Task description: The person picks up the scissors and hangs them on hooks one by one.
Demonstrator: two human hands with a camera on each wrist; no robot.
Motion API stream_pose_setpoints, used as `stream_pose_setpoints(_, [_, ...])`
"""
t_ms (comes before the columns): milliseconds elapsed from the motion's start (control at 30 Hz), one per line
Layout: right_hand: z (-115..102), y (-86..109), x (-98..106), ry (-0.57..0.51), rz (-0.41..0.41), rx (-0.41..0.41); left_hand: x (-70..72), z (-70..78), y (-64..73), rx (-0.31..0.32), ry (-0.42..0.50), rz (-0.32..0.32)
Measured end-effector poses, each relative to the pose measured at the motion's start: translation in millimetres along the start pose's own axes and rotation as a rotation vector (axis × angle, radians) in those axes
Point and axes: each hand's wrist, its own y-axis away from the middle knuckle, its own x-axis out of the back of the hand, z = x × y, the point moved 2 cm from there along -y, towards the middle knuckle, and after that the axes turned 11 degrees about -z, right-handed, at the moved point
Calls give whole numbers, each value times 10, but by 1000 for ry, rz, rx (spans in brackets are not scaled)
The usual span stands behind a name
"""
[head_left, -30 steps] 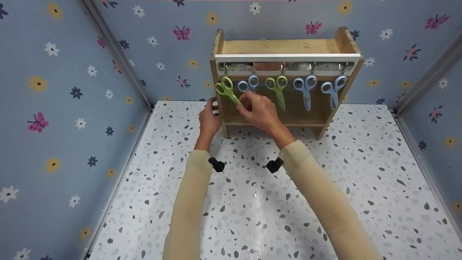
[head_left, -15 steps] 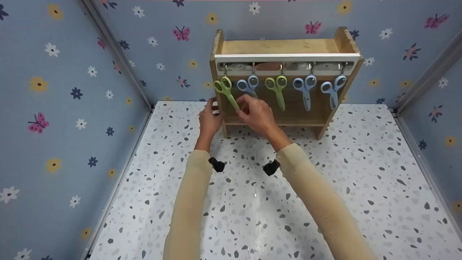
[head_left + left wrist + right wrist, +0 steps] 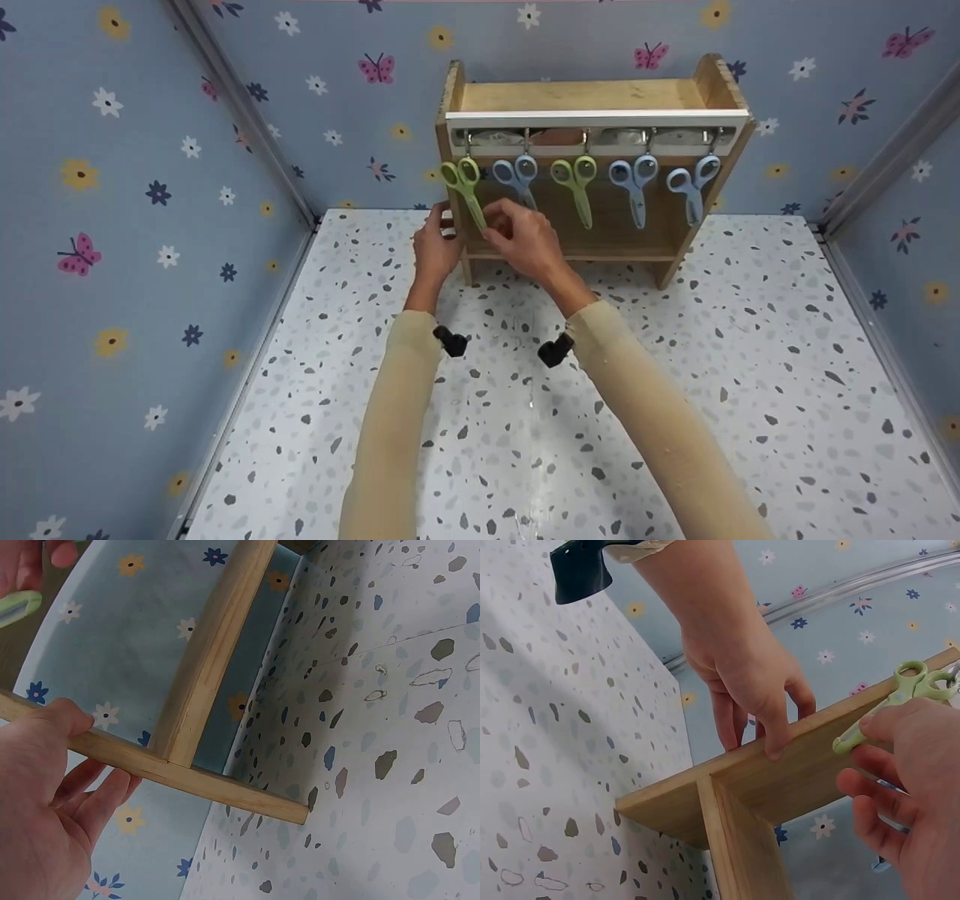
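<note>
A wooden rack (image 3: 577, 97) stands against the back wall, with a metal hook strip along its front. My left hand (image 3: 437, 247) grips the rack's left side panel (image 3: 247, 795), thumb on one face and fingers on the other. On the leftmost hook hangs a pair of green scissors (image 3: 466, 187) by one handle ring. Its lower end is pinched between the thumb and forefinger of my right hand (image 3: 529, 240); the right wrist view shows the same green scissors (image 3: 909, 686) tilted. Blue scissors (image 3: 517, 176) hang just behind my right fingers, which hide their lower part.
Farther right along the strip hang another green pair of scissors (image 3: 576, 184), blue scissors (image 3: 636, 187) and a last blue pair (image 3: 694, 187). The speckled white table (image 3: 510, 450) lies under the rack. Flowered walls (image 3: 150, 285) enclose the back and sides.
My right hand has moved slightly left and down, swinging the lower end of the green scissors left so they hang steeper. The left hand stays on the rack.
</note>
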Motion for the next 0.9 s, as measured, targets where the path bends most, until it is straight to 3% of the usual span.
stream_pose_setpoints(633, [13,8,-30,-5,-32,9,-12,2,5,7,-7,16])
stream_pose_setpoints(900, [27,41,-7,-3,-21,1,-31,1,15,-3,-9,54])
